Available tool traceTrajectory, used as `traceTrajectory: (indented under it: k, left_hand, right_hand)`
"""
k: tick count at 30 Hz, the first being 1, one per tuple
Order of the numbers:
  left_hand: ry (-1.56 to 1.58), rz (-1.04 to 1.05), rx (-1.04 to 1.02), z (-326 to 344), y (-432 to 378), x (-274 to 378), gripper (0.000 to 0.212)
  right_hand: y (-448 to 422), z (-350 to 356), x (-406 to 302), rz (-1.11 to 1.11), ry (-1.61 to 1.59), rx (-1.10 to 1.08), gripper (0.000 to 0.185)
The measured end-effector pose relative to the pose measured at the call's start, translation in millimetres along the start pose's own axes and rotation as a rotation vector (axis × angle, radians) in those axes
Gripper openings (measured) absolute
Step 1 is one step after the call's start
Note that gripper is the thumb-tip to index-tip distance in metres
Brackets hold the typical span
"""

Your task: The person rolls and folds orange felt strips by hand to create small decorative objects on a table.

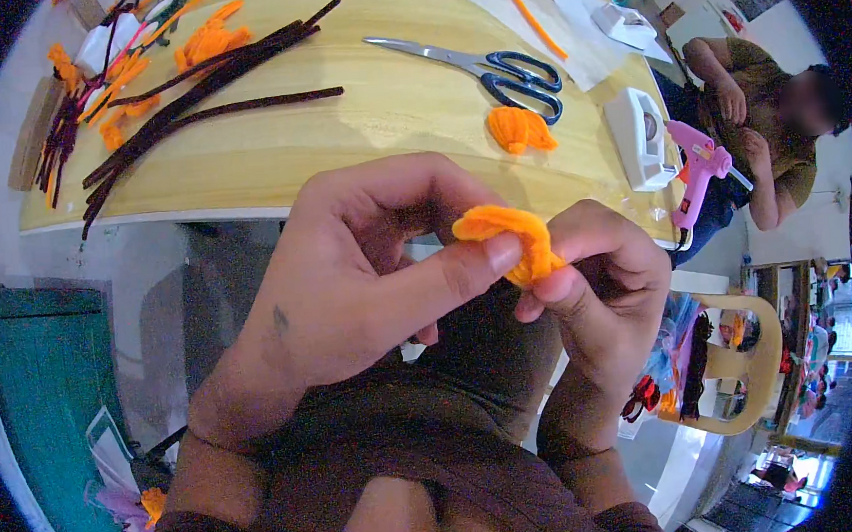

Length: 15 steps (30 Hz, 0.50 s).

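Note:
Between my two hands is a small bent orange pipe-cleaner piece [537, 233], looped over on itself. My left hand [368, 284] pinches it between thumb and fingers, the thumb lying across its front. The thumb and index fingertip of my right hand [602, 277] grip its lower right end. Both hands are raised in front of the table's near edge, over my lap. Just beyond them on the table lies a pair of orange pipe-cleaner petals [518, 129]. It sits close to the handles of the scissors [472, 62], whose blades point left.
Dark brown pipe cleaners [217, 81] and orange pieces [211, 41] lie at the table's left. A single orange pipe cleaner [534, 19] lies near white paper. At the right edge are a white tape dispenser [634, 140] and a pink glue gun [701, 165]. Another person [761, 121] sits beyond.

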State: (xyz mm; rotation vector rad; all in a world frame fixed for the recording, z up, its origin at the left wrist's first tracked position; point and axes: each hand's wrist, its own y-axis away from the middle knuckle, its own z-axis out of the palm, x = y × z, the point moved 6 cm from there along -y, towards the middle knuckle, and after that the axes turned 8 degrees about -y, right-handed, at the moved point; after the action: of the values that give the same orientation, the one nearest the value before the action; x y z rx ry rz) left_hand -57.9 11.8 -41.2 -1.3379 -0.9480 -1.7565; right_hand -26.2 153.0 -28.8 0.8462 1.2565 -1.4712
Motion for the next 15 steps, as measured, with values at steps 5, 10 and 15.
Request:
traceTrajectory:
  k: [5, 10, 15]
  left_hand:
    - [-0.020, 0.066, 0.030, -1, 3, 0, 0.019]
    - [-0.057, 0.093, 0.054, -3, 6, -1, 0.016]
    - [-0.104, 0.206, 0.117, -3, 6, 8, 0.016]
  right_hand:
    - [2, 4, 10, 0.039, -0.156, 0.002, 0.009]
    - [3, 6, 16, 0.090, -0.220, 0.028, 0.009]
    - [2, 6, 14, 0.100, -0.189, 0.051, 0.010]
